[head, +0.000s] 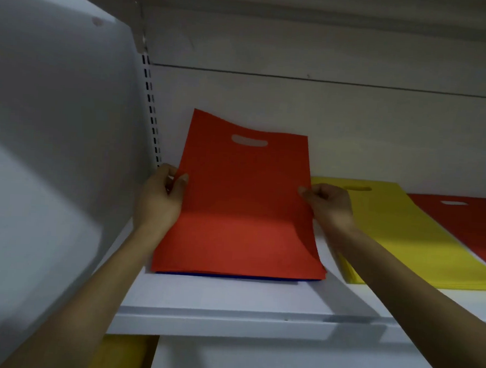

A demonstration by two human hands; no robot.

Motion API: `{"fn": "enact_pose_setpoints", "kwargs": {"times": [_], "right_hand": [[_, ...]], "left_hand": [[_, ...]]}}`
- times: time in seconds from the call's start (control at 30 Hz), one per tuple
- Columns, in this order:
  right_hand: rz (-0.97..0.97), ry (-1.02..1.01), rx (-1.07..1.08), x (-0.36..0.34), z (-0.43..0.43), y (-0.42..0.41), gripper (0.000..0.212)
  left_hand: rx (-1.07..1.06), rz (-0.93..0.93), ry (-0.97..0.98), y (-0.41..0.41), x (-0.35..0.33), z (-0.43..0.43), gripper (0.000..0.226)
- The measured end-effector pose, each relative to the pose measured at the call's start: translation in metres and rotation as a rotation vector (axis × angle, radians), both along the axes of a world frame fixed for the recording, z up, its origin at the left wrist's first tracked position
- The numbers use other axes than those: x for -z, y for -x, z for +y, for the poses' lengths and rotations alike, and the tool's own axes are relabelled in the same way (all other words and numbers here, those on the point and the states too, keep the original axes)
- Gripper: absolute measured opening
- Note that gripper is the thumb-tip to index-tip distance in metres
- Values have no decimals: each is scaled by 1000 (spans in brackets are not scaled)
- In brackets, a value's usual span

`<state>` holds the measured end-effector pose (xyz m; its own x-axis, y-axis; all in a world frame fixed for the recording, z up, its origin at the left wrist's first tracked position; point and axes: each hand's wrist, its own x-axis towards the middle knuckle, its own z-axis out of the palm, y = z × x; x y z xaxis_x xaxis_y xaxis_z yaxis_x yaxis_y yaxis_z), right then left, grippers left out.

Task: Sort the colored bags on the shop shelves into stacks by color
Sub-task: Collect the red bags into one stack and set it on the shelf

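Observation:
A red bag point(243, 201) with a cut-out handle is lifted at its far end off a pile on the white shelf point(228, 305); its near end still lies on the pile. My left hand point(161, 196) pinches the bag's left edge and my right hand point(328, 206) pinches its right edge. A thin blue bag edge point(230, 276) shows under the red one. To the right lies a yellow stack point(409, 239), and beyond it a red stack point(467, 223).
A white side panel point(53, 143) closes the shelf on the left, with a slotted upright point(152, 113) at the back corner. Another shelf hangs overhead. A yellow bag point(123, 355) shows on the shelf below.

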<state>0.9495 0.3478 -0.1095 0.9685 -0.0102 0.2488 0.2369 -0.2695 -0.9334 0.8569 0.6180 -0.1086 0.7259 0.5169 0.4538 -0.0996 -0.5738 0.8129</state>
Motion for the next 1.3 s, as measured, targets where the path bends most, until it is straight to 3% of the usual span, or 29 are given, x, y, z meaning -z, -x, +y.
{"fn": "enact_pose_setpoints", "kwargs": {"times": [0.27,0.5,0.67,1.0,1.2,1.3], "right_hand": [[-159,-33,163,-18,-61,-9,25],[-73,-61,247,-37,-175,-39,9],[-43,31,277,-35,-267,-62,14],[6,379,226,-30,-462,-117,20],[29,719,200,-19,-527,-135,15],[35,875,180,-11,-537,-142,17]], "left_hand": [[184,-9,100,-26,-45,-54,22],[250,1,30,-62,-62,-154,18],[254,59,-51,-88,-62,-240,16],[295,265,-256,-129,-43,-417,26],[118,425,-526,-145,-13,-484,19],[52,507,-621,-149,-3,-502,26]]}}
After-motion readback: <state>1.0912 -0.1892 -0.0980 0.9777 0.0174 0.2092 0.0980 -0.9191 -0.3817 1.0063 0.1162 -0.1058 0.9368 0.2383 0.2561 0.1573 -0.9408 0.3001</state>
